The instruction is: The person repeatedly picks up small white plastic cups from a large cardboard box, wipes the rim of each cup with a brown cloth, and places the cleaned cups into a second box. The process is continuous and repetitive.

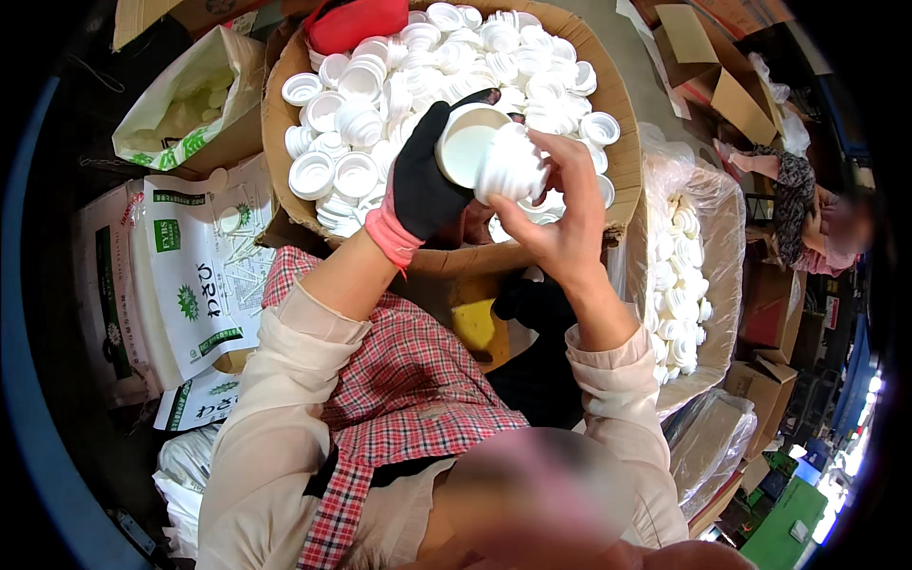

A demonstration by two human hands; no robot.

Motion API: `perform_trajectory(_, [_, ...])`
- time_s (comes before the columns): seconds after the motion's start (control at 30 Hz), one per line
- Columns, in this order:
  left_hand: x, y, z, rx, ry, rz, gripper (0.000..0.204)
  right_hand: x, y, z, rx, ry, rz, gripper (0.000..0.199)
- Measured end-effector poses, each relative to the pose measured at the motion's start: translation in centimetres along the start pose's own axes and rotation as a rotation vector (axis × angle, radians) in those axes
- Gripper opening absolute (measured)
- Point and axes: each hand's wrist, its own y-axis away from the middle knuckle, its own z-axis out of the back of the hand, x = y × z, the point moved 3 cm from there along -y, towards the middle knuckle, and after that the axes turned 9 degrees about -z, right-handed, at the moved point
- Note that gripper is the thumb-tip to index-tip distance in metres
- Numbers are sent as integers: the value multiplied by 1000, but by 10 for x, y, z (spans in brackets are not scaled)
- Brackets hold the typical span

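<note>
While the left hand (426, 180), in a black glove with a pink cuff, cups a hollow white lid (458, 142) near the upper middle of the frame, the bare right hand (568, 214) grips a white ribbed cap (513, 166) between thumb and fingers. The cap is blurred and overlaps the right side of the lid; whether the two touch, I cannot tell.

Below and around both hands, a heap of white caps (356, 109) fills a cardboard box (622, 157) at the top centre of the frame, some lying with their hollow side up, others on edge. A red pouch (356, 27) rests at the box's upper left.

Right of centre, a second box, lined with clear plastic (720, 252), holds more white pieces (679, 304). At left lie white printed bags (176, 285), and toward the upper left stands a white sack (233, 59). A red checked apron (408, 366) spans the lower middle; another person (796, 204) is at the far right.
</note>
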Motion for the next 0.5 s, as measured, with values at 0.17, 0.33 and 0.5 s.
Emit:
perform_trajectory(0.17, [-4, 5, -6, -12, 78, 20, 64, 5, 2, -9, -44, 113, 8, 63])
perform_trajectory(0.33, [-4, 10, -6, 10, 15, 0, 63, 10, 2, -13, -58, 136, 18, 62])
perform_trajectory(0.5, [-11, 13, -5, 46, 96, 122, 57, 11, 3, -13, -69, 138, 18, 62])
